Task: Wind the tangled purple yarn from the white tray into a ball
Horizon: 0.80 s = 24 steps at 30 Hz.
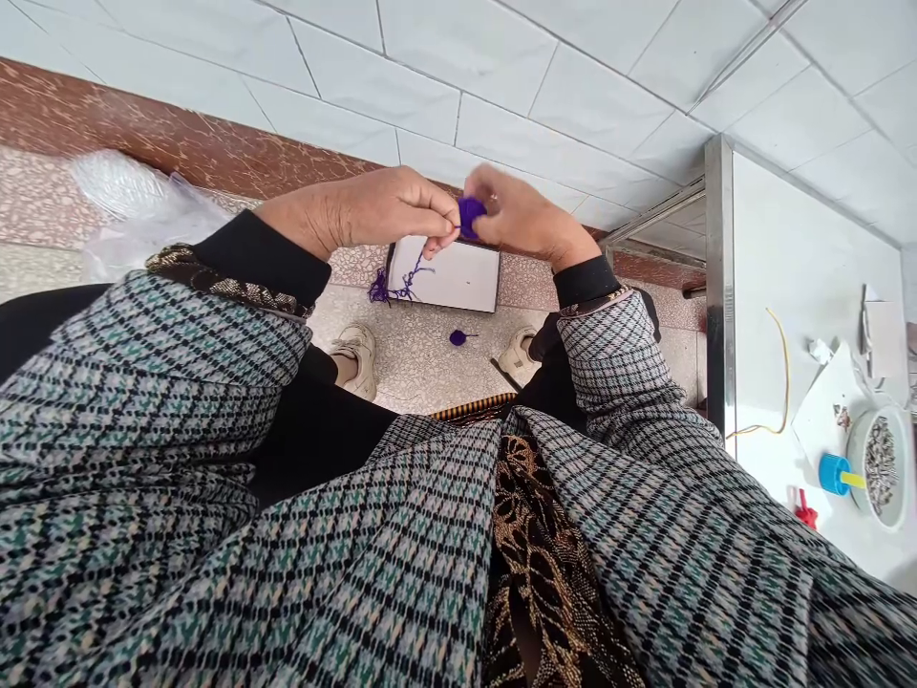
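Observation:
Both my hands are raised in front of me, above my knees. My right hand [526,222] pinches a small ball of purple yarn [470,214] between thumb and fingers. My left hand [379,208] pinches a purple thread that runs from the ball. Its loose end [393,285] hangs down in a tangle below my fingers. A second small purple yarn ball [457,336] lies on the speckled floor between my two shoes.
A white sheet [458,275] lies on the floor by the wall. A clear plastic bag [136,205] sits at the left. At the right, a white table [788,287] holds yellow cord, a bowl of seeds [883,466], paper and a blue cap.

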Available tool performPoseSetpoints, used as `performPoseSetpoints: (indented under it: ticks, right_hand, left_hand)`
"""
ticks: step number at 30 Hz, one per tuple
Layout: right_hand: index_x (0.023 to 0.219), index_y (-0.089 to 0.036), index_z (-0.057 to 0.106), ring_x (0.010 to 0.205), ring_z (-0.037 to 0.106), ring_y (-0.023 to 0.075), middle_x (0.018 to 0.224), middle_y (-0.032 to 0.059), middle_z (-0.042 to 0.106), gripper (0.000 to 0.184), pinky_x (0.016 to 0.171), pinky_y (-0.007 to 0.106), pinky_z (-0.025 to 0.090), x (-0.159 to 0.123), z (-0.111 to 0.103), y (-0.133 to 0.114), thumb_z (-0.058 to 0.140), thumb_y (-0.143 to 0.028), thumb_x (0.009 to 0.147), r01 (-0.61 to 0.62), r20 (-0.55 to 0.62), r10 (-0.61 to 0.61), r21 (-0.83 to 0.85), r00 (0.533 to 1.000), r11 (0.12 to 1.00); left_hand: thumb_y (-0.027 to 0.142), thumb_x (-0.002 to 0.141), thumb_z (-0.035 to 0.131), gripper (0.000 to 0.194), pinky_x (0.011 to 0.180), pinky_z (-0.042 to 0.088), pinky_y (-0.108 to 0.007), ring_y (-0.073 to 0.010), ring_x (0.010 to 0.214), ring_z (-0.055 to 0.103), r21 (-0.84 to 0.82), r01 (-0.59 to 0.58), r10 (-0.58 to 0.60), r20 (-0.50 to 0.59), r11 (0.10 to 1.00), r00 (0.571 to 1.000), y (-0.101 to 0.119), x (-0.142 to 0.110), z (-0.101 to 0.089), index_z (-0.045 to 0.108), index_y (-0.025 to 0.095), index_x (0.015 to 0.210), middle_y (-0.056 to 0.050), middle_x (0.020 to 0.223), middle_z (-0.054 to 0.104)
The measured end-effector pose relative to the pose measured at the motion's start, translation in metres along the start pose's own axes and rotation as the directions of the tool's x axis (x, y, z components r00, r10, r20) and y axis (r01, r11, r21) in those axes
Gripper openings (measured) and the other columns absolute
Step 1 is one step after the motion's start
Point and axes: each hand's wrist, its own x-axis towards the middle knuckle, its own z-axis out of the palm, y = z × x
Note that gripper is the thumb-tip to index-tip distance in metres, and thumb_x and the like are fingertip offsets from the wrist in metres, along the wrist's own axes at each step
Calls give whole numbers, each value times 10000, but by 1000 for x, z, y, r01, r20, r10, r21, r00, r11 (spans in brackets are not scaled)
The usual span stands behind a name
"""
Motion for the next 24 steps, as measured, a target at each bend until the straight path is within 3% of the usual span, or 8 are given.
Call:
performPoseSetpoints:
  ticks: [4,7,10,13,16,19,20,24]
  right_hand:
    - [1033,-161,632,732,565,82,857,-21,618,372,649,139,502,-14,-13,8,903,-338,849,68,570,-174,203,803,977]
    - [979,-212,543,645,575,90,823,-43,606,546,565,154,504,-23,-13,5,977,-451,747,191,260,-437,632,861,751]
    - [1078,-257,568,472,378,65,853,-77,630,698,409,178,410,-23,-14,1,1025,-394,568,290,-159,-281,804,946,519]
    - [1274,-317,649,457,231,38,873,-107,625,830,398,138,377,-15,-28,1,1029,-303,536,436,-385,-216,847,897,305]
    - [1332,-304,724,500,392,39,973,-51,667,646,493,106,484,-20,-56,0,931,-121,748,488,-505,-320,862,801,-140]
    - [1337,-240,776,742,605,72,1208,57,705,641,714,94,616,-47,-90,-15,661,175,862,333,-596,-149,618,789,-712]
    - [1363,-187,767,900,666,62,1328,96,713,695,826,63,627,-59,-101,-22,649,232,821,315,-694,-38,374,719,-872]
    - [1159,-69,781,1509,648,69,1576,159,669,598,962,121,641,-99,-132,-44,452,295,817,118,-731,274,-259,625,-959]
  left_hand:
    - [407,866,562,294,1045,524,-472,-202,809,596,28,11,-10,-17,1000,1000,-5,-3,-6,679,176,728,-64,800,651]
    - [496,878,597,337,1060,543,-505,-237,831,636,-42,-24,24,-2,999,1000,-7,-3,-5,719,206,757,-72,816,694]
    - [557,899,673,326,1027,577,-484,-279,893,694,-177,-38,39,2,983,999,-5,-4,-1,726,271,751,-79,858,748]
    - [594,931,702,310,956,595,-482,-296,885,722,-339,-4,14,26,941,1000,-11,-9,4,758,306,830,-84,881,783]
    - [608,936,741,328,861,599,-453,-274,839,726,-394,65,-54,39,917,998,-38,-20,10,765,286,992,-68,886,796]
    - [634,940,754,390,757,565,-368,-216,764,680,-314,160,-135,100,936,986,-85,-38,18,739,250,1009,-25,837,767]
    - [669,953,732,430,724,540,-338,-196,728,647,-255,196,-164,141,947,976,-103,-45,19,728,238,948,-16,802,746]
    - [955,879,556,742,637,467,-293,-169,605,497,51,400,-394,330,915,858,-151,-81,10,649,242,695,-20,593,636]
